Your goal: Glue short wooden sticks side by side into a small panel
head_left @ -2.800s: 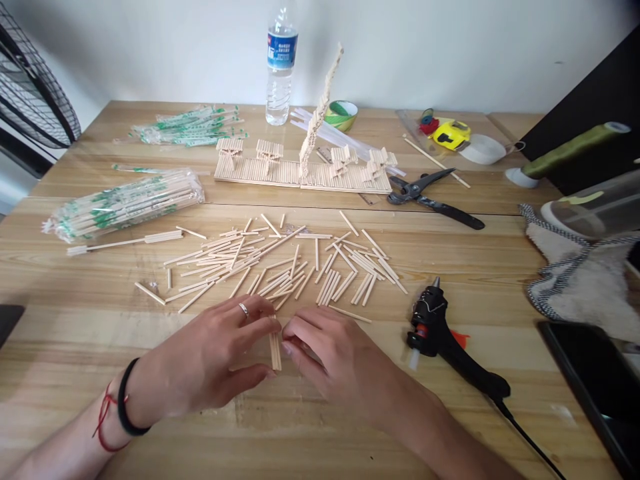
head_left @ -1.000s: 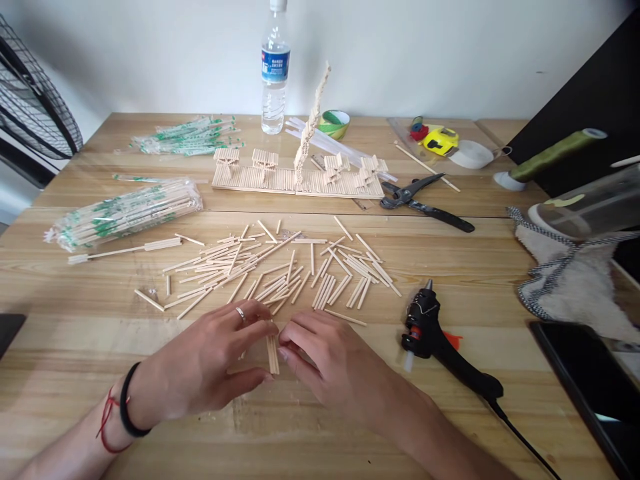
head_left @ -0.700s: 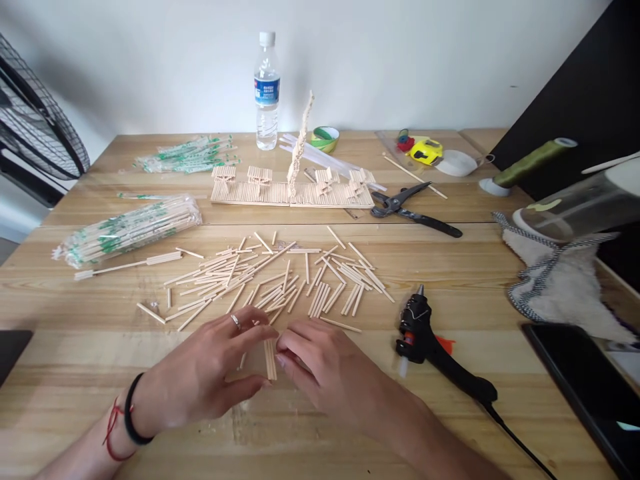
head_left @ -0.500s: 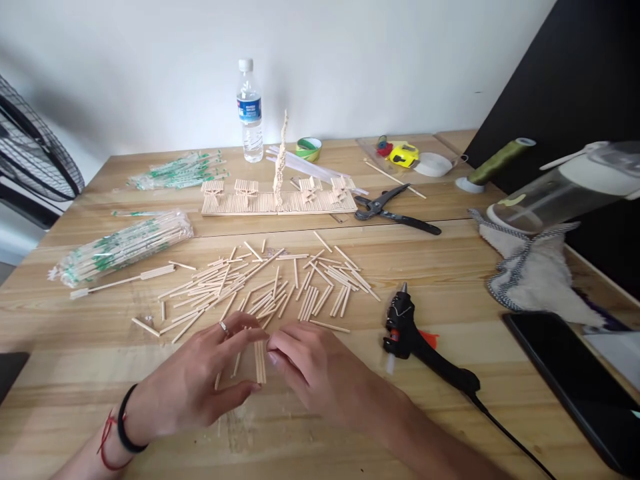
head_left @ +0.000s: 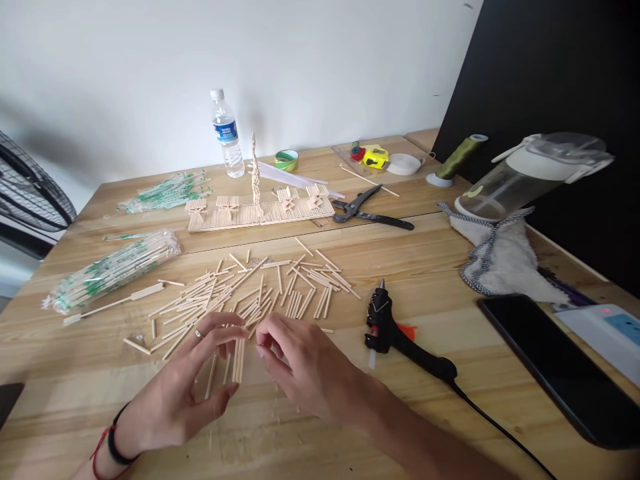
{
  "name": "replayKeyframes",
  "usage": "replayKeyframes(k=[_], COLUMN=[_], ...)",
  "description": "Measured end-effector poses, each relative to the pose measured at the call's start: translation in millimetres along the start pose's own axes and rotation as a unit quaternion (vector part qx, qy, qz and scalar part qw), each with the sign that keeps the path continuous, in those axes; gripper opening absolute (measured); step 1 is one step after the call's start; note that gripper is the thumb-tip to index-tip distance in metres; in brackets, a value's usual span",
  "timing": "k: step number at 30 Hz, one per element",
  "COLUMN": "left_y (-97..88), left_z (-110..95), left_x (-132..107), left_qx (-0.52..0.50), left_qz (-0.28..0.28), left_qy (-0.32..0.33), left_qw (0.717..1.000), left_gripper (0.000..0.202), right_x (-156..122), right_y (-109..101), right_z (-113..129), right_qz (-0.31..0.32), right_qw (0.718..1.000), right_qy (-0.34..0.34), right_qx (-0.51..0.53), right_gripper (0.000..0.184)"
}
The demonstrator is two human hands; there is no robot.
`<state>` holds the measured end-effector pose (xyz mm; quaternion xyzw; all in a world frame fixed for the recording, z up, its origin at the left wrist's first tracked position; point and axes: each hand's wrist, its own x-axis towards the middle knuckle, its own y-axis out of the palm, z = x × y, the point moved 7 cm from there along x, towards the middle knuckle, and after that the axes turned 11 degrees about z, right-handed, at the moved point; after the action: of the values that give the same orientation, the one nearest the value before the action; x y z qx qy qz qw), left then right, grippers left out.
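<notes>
My left hand (head_left: pixel 193 387) holds a few short wooden sticks (head_left: pixel 239 361) side by side, upright between its thumb and fingertips. My right hand (head_left: pixel 300 353) is just to the right of them, slightly apart, with its fingers curled and thumb close to the index finger. Whatever it may pinch is hidden. Beyond both hands lies a loose pile of cut wooden sticks (head_left: pixel 227 293). Farther back stands a model built from sticks (head_left: pixel 240 217), a long deck with small roofed pieces and a tall knobbly spire.
A black glue gun (head_left: pixel 383 320) lies right of my hands, its cord running to the front edge. Farther right are a phone (head_left: pixel 555 367), cloth (head_left: pixel 500 260) and clear jug (head_left: pixel 520 177). Pliers (head_left: pixel 360 203), a water bottle (head_left: pixel 227 137) and bagged sticks (head_left: pixel 117 267) lie beyond.
The view has turned to the right and tilted. My right hand has drawn slightly away from the sticks in my left hand, leaving a small gap.
</notes>
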<state>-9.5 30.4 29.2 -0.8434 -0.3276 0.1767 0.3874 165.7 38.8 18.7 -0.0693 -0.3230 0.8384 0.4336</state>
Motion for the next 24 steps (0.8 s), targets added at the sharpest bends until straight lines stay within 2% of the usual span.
replayKeyframes(k=[4, 10, 14, 20, 24], left_y=[-1.3, -5.2, -7.4, -9.3, -7.7], left_z=[4, 13, 14, 9, 8], left_x=[0, -1, -1, -1, -2], left_qx=[0.002, 0.026, 0.018, 0.013, 0.007], left_qz=[-0.011, -0.068, -0.092, -0.096, -0.092], left_qy=[-0.011, -0.047, -0.065, -0.057, -0.056], left_qw=[1.000, 0.996, 0.993, 0.994, 0.994], left_gripper=[0.063, 0.040, 0.038, 0.044, 0.043], right_x=[-1, -2, -4, -3, -3], right_y=[1, 4, 5, 9, 8], right_z=[-2, -2, -3, -3, -1], right_qz=[-0.003, 0.010, 0.019, 0.032, 0.033], right_qw=[1.000, 1.000, 0.999, 0.999, 0.999], right_qy=[0.006, 0.004, -0.001, -0.007, 0.002], right_qx=[0.011, 0.022, 0.025, 0.025, 0.003], right_gripper=[0.015, 0.017, 0.017, 0.016, 0.024])
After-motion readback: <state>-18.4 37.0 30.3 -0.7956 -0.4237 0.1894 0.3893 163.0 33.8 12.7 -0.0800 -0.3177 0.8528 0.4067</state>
